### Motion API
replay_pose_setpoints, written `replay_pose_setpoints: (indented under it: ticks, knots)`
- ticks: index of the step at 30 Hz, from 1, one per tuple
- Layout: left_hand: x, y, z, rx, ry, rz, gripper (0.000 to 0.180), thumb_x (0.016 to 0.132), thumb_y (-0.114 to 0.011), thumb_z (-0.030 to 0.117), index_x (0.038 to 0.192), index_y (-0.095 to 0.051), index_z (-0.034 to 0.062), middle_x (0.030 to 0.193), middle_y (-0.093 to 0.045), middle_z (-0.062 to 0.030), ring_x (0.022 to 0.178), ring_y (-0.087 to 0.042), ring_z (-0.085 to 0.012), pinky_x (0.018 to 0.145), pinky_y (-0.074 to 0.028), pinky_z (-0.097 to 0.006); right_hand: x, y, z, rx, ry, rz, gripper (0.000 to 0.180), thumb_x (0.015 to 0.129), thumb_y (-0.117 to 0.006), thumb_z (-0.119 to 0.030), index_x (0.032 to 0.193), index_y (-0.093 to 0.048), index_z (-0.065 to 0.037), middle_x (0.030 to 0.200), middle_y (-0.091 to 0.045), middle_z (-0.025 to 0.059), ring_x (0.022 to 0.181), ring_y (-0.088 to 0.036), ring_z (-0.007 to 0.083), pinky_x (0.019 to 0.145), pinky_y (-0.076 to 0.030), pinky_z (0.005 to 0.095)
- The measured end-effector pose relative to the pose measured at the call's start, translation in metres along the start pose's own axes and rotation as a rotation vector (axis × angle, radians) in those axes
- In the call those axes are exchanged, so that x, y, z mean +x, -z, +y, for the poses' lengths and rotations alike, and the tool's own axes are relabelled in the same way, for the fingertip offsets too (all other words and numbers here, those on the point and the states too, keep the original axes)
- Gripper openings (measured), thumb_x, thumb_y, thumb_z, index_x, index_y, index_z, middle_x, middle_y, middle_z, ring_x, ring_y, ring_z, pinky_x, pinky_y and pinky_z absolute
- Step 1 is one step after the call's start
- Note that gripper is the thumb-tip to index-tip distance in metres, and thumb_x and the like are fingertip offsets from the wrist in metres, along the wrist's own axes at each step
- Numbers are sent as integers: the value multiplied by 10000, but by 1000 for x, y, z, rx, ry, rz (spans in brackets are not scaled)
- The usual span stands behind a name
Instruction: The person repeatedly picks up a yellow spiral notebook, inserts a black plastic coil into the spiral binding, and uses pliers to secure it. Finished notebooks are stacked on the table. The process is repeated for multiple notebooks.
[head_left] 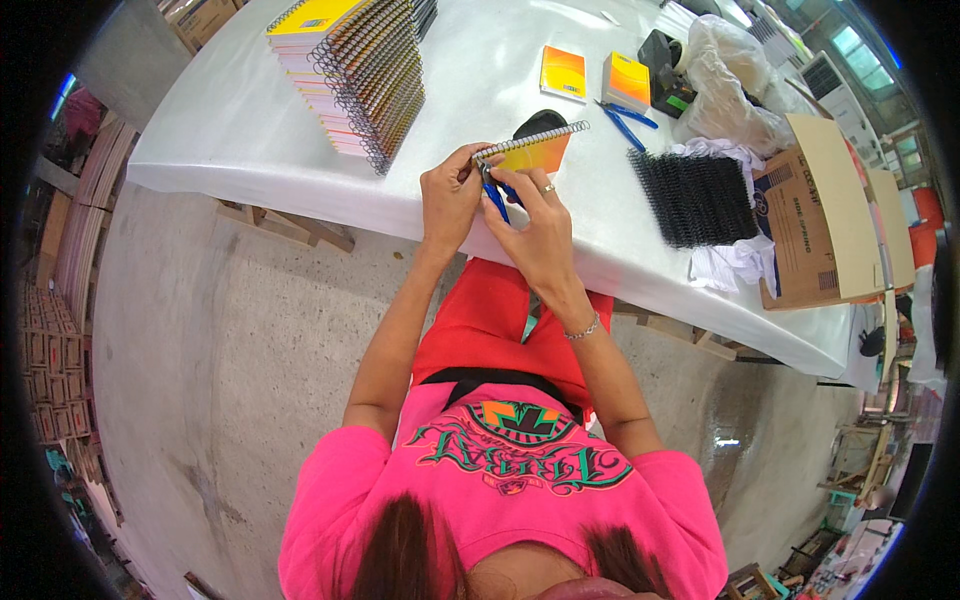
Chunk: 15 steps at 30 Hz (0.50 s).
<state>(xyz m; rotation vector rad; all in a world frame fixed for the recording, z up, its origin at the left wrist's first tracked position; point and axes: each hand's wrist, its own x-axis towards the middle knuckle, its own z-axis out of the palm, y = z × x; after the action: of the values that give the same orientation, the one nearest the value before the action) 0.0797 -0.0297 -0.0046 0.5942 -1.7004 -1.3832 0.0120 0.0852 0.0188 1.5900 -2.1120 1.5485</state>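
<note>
A yellow-orange spiral notebook stands tilted at the table's near edge, its black wire coil running along the top and sticking out past the right end. My left hand is closed at the left end of the coil, fingertips pinching the notebook's corner. Blue-handled pliers are in my right hand, their jaws close to the coil's left end by my left fingertips. My right fingers also touch the cover's lower part. What the jaws grip is too small to make out. Behind the notebook lies a dark object, partly hidden.
A tall stack of spiral notebooks rises at the left on the white-covered table. To the right lie small orange pads, another blue-handled pliers, a pile of black coils, a plastic bag and a cardboard box.
</note>
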Motion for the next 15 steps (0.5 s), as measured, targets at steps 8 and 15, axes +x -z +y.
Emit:
replay_pose_setpoints:
  ticks: [8,15]
  knots:
    - [-7,-4,6,182,-165,94,233,907,-562,-20,1102,-688,9,895,-749,-132,735,-718,-163,637,-536,-279,1,10,-7,507,-442,-157,276,905,-691,-141,1119,-614,14,962,-647,125,748,-664,234,702,-551,322]
    - [-12,-3,13,191,-195,92,230,895,-608,0,1112,-681,18,862,-736,-132,705,-698,-174,622,-522,-296,20,35,6,1470,-913,-445,307,971,-616,-266,1112,-559,1,937,-661,154,758,-660,233,705,-560,322]
